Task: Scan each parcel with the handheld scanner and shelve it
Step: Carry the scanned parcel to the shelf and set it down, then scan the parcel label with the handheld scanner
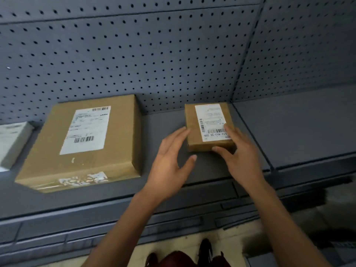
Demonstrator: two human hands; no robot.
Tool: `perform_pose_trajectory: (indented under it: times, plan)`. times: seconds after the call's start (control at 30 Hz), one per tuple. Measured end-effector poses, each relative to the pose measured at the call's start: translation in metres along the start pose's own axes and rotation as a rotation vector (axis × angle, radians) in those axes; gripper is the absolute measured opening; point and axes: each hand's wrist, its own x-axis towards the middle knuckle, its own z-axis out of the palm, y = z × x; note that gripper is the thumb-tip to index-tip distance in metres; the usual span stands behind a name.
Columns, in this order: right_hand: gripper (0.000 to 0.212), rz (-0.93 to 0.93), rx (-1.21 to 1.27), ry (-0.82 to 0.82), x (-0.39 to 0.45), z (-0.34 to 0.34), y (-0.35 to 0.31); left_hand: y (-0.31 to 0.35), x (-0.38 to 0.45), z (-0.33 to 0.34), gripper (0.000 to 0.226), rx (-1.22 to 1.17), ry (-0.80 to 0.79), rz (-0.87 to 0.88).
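A small brown cardboard parcel [192, 124] with a white label lies flat on the grey shelf [163, 120]. My right hand [240, 158] holds its near right corner, with the thumb against the front edge and the fingers over the label. The fingertips of my left hand [169, 162] touch the parcel's left side, fingers straight and spread. A large brown parcel [123, 135] with a white label lies on the shelf to the left. No scanner is in view.
A white parcel [11, 143] lies at the far left of the shelf. Grey pegboard [154, 54] backs the shelf. Another shelf section [298, 124] lies to the right. Lower shelf edges and a pale floor show below my arms.
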Motion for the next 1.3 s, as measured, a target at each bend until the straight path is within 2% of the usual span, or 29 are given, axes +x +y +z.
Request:
perform_pose_trajectory:
  times: [0.27, 0.83, 1.13, 1.3]
  plan:
    - [0.074, -0.090, -0.046, -0.119, 0.038, 0.006, 0.010, 0.004, 0.008, 0.012, 0.066, -0.008, 0.128, -0.153]
    - [0.074, -0.098, -0.128, -0.213, 0.072, 0.021, 0.018, 0.008, 0.026, 0.013, 0.060, 0.043, 0.147, -0.234]
    - [0.047, -0.247, -0.107, -0.166, 0.061, -0.006, 0.012, 0.028, 0.014, 0.021, 0.052, 0.019, 0.189, -0.169]
    - [0.041, -0.343, -0.040, -0.154, 0.048, -0.015, -0.015, 0.035, -0.003, 0.005, 0.050, 0.002, 0.274, -0.185]
